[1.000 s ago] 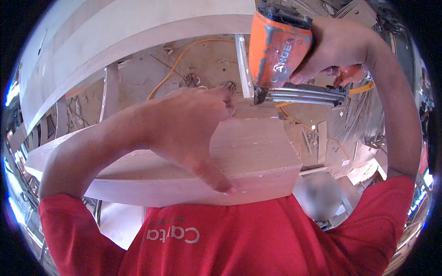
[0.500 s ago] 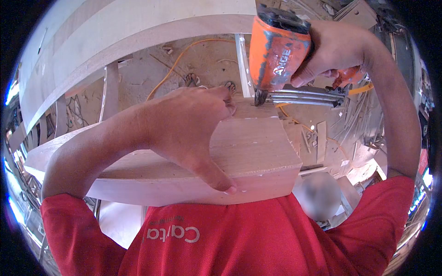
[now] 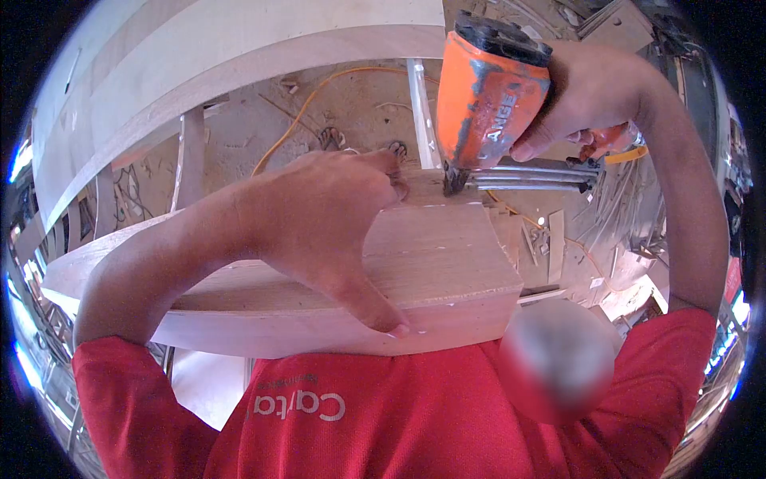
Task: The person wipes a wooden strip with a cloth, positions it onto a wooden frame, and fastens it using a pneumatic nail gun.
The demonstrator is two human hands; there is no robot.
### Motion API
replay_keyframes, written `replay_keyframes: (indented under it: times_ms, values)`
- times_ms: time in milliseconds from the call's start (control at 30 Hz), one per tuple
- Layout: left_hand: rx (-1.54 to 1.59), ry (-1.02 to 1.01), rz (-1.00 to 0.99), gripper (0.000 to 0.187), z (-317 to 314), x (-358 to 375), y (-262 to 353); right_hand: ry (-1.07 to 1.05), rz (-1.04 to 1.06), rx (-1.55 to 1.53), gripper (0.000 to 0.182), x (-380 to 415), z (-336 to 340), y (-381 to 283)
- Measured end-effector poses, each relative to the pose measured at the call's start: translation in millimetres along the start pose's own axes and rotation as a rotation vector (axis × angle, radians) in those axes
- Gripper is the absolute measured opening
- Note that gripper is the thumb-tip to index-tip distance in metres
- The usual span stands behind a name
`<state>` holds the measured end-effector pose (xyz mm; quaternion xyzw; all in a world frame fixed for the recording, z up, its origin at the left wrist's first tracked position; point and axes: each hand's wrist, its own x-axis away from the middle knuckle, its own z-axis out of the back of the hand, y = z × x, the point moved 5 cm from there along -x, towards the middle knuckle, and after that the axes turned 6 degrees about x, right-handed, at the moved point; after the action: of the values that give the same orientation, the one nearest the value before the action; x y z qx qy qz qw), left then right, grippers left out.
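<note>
A pale wooden piece (image 3: 447,255) with a flat top and a curved front side lies across the view, up against the red shirt. My left hand (image 3: 319,223) grips it, thumb stretched down over the near side and fingers bent near the far edge. In my right hand (image 3: 590,96) is an orange and black nail gun (image 3: 495,104), my fingers wrapped round its handle. The gun's dark nose points down at the far right part of the piece's top; whether they touch I cannot tell.
A large curved wooden panel (image 3: 255,48) with upright struts (image 3: 189,160) spans the upper left. An orange hose (image 3: 307,100) runs over the dusty floor. Metal bars (image 3: 531,180) lie behind the gun. Wood scraps (image 3: 556,243) are scattered at right. A blurred round patch covers the lower right.
The nail gun and my right hand have shifted slightly right and down, bringing the gun's nose lower over the piece's far edge. My left hand has stayed in place.
</note>
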<state>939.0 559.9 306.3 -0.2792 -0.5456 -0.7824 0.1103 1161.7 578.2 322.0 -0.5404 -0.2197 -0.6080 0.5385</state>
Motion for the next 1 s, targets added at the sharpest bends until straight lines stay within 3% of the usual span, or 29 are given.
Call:
replay_keyframes:
  times_ms: [100,600,667,767,800,867,900,933,1000]
  values:
    - [-0.007,-0.008,0.005,0.104,-1.4,0.2,-0.7,-0.009,0.095,-0.019,0.056,-3.7,-2.1,3.3]
    - [0.084,-0.031,-0.037,0.102,-1.6,1.9,-0.2,-0.017,0.054,-0.074,0.055,7.0,-2.1,6.0]
    - [0.091,-0.014,-0.056,0.109,-4.9,5.4,-2.4,0.108,0.102,-0.197,0.057,6.3,-9.6,39.5]
    - [0.069,-0.011,0.034,0.113,-4.7,20.3,4.6,0.253,-0.125,-0.258,0.060,22.6,-6.9,77.7]
    - [0.064,0.021,0.055,0.113,-1.8,28.6,6.5,0.344,-0.057,-0.379,0.059,24.6,-12.8,89.8]
    - [-0.017,0.305,-0.059,0.108,17.6,60.0,18.0,0.551,0.041,-0.439,0.057,14.1,-31.5,132.1]
    - [-0.034,0.363,-0.002,0.108,23.1,80.1,18.9,0.616,0.139,-0.576,0.058,10.3,-45.5,152.3]
    - [-0.087,0.521,-0.042,0.100,31.1,106.2,25.9,0.510,-0.202,-0.416,0.058,2.2,-54.5,187.5]
    - [-0.172,0.743,-0.009,0.092,34.5,161.0,32.1,0.658,-0.148,-0.491,0.065,-38.0,-88.6,260.5]
